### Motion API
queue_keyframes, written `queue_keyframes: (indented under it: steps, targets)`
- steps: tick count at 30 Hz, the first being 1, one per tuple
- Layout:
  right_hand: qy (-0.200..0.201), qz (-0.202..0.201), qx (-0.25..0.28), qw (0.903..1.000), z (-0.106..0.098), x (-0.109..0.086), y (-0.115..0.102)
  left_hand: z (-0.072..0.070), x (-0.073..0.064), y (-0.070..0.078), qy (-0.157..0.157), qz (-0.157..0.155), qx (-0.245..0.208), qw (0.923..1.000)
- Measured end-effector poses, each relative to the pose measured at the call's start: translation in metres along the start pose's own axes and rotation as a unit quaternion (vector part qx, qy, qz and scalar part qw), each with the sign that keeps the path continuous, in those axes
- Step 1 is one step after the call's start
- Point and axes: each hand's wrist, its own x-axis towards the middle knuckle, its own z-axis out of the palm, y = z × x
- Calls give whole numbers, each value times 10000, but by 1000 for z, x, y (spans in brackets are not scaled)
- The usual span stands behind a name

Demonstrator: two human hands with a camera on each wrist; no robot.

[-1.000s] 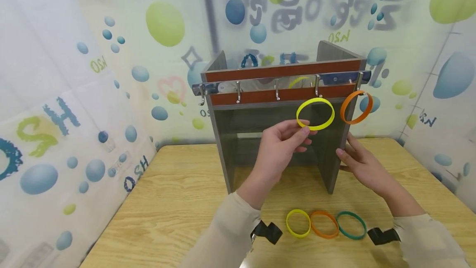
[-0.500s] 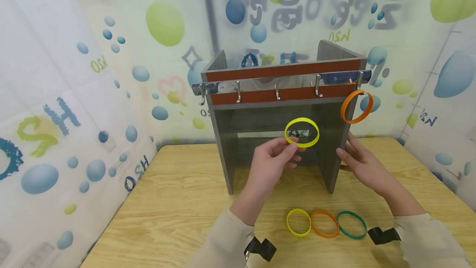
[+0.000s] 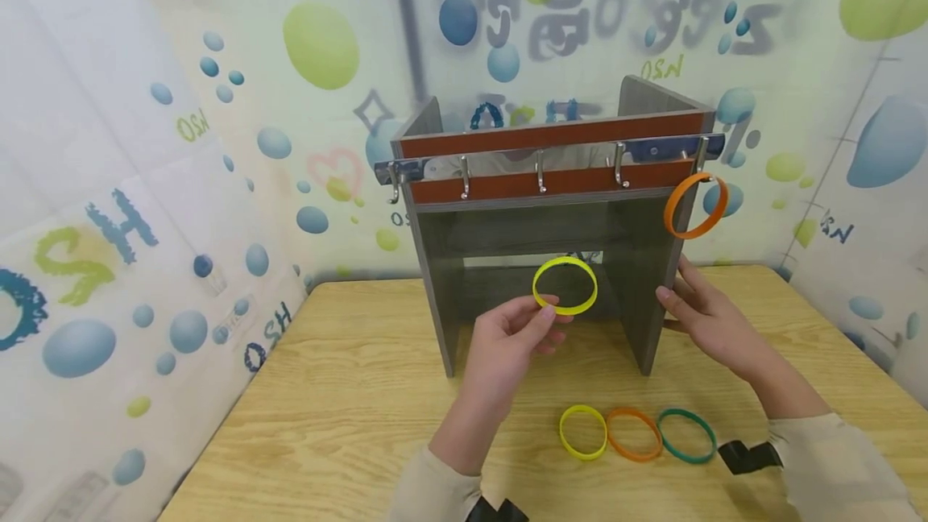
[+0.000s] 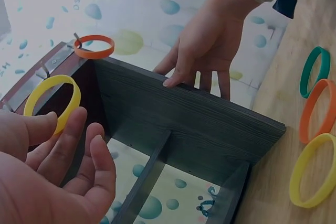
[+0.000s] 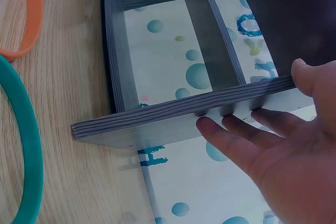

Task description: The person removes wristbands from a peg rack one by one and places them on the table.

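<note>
My left hand (image 3: 500, 345) pinches a yellow wristband (image 3: 565, 285) between thumb and fingers, in front of the lower part of a grey wooden rack (image 3: 532, 228). My right hand (image 3: 714, 325) holds the rack's right side panel; in the right wrist view, the thumb (image 5: 304, 74) lies over the edge and the fingertips touch the outer face. A metal hook rail (image 3: 507, 161) runs across the rack's top front. An orange wristband (image 3: 696, 205) hangs from its rightmost hook. The other hooks carry nothing.
On the wooden table (image 3: 326, 409) in front of the rack lie a yellow band (image 3: 583, 432), an orange band (image 3: 634, 434) and a green band (image 3: 687, 436) in a row. A patterned curtain (image 3: 239, 103) stands behind and at the sides.
My left hand has drawn the yellow wristband down and to the left, away from beneath the second hook from the right. The right hand stays at the panel.
</note>
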Motion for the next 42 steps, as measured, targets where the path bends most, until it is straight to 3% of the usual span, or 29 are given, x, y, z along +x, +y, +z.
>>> queue_keyframes:
  steps: [14,25,36,42]
  targets:
    - [29,33,-52,10000,-1,0,2,-24,-22,-18,350,-291,330,9984]
    - [32,38,-43,10000,-1,0,1,-41,-33,-31,348,-504,607,9963]
    - [27,2,-12,10000,-1,1,2,-59,-43,-50,-222,-900,878,9918]
    - [8,25,-3,10000,0,1,1,-69,-46,-59,-357,-1008,1077,9884]
